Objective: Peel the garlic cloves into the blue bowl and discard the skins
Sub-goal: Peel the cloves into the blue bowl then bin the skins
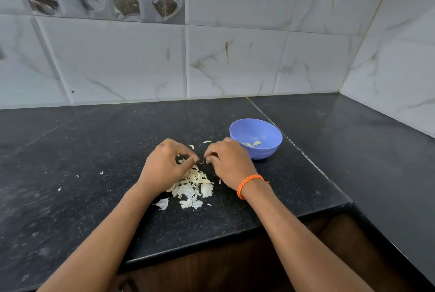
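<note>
Peeling under way; well along, by the look of the waste.

Blue bowl (256,138) sits at 2 o'clock from the hands, on the black granite counter (94,174). Inside: a few pale peeled cloves (256,143) lying on the bottom; exact count not readable.

Skin pile (191,184) at 6 o'clock from the fingertips, between the two wrists, not yet discarded. Stray flakes (59,189) scattered toward 9 o'clock.

Left hand (166,164): fingers curled, tips pinching a small pale bit, clove or skin, cannot tell which. Right hand (227,162): fingers curled in, tips meeting the left hand's; it appears to pinch a small piece too. Orange cord bracelet (249,184) on the right wrist.

Two loose pale pieces (207,141) at 12 o'clock from the hands; clove or skin unclear.

Judgement: several cloves done, one in hand, discarding of skins wholly left.
</note>
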`<state>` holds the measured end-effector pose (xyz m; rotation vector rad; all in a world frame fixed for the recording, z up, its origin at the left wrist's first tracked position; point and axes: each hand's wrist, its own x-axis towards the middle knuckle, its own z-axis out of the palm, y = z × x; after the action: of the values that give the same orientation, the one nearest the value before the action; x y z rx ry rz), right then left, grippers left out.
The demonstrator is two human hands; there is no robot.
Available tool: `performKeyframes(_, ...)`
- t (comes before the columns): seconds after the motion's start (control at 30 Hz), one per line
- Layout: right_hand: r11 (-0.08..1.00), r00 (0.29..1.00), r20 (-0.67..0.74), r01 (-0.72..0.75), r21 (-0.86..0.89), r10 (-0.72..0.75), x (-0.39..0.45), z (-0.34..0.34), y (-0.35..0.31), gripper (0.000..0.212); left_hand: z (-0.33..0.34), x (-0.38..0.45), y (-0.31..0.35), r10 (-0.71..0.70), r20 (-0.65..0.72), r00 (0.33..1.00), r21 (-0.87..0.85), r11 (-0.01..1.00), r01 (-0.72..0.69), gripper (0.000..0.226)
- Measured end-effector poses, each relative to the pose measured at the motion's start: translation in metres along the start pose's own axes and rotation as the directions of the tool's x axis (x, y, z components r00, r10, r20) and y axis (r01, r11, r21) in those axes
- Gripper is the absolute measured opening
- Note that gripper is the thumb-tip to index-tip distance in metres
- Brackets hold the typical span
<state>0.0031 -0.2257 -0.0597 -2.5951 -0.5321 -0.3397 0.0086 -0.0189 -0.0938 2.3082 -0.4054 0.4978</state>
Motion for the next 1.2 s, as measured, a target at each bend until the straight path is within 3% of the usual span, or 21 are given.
performKeyframes(0.17,0.997,0.945,-0.323,0.069,0.025,-0.057,0.025,-0.034,-0.003,0.017,0.001,0.002,-0.003,-0.021,0.003,1.000,0.014,1.000,0.021,0.015)
performKeyframes(0.2,0.997,0.947,-0.312,0.071,-0.018,-0.073,0.024,-0.028,-0.004,0.018,0.002,0.003,-0.004,-0.022,0.003,1.000,0.023,0.999,0.022,0.014)
performKeyframes(0.3,0.985,0.997,0.000,0.079,-0.155,-0.080,0.003,0.018,-0.001,0.018,0.003,0.005,-0.004,-0.037,-0.017,0.999,0.025,0.999,0.037,0.012)
performKeyframes(0.33,0.988,0.998,0.035,0.059,-0.143,-0.054,-0.003,0.025,0.003,0.016,0.003,0.005,-0.004,-0.031,-0.012,0.999,0.021,0.999,0.032,0.011)
performKeyframes(0.47,0.996,0.998,-0.063,-0.025,0.084,0.031,-0.004,0.023,0.012,0.011,0.004,0.003,-0.002,-0.021,0.013,1.000,0.001,1.000,0.021,0.010)
performKeyframes(0.57,0.893,0.979,-0.148,-0.063,0.446,0.143,-0.010,0.020,0.008,0.012,0.006,0.001,0.002,-0.002,0.044,0.999,-0.038,0.999,0.004,0.012)
performKeyframes(0.7,0.788,0.953,-0.227,-0.021,0.615,0.202,-0.016,0.021,0.005,0.014,0.005,0.001,0.008,0.009,0.004,1.000,-0.073,0.997,-0.009,0.014)
performKeyframes(0.93,0.763,0.951,-0.254,0.031,0.646,0.177,-0.019,0.025,0.006,0.012,0.007,0.000,0.009,0.054,-0.057,0.997,-0.054,0.997,-0.057,0.009)
performKeyframes(1.1,0.829,0.954,-0.260,0.023,0.559,0.149,-0.017,0.029,0.005,0.021,0.007,0.001,0.011,0.069,-0.087,0.994,-0.045,0.996,-0.073,0.004)
performKeyframes(1.2,0.900,0.950,-0.297,0.046,0.434,0.095,-0.015,0.031,0.006,0.008,0.005,0.000,0.015,0.062,-0.119,0.991,-0.040,0.997,-0.067,0.009)
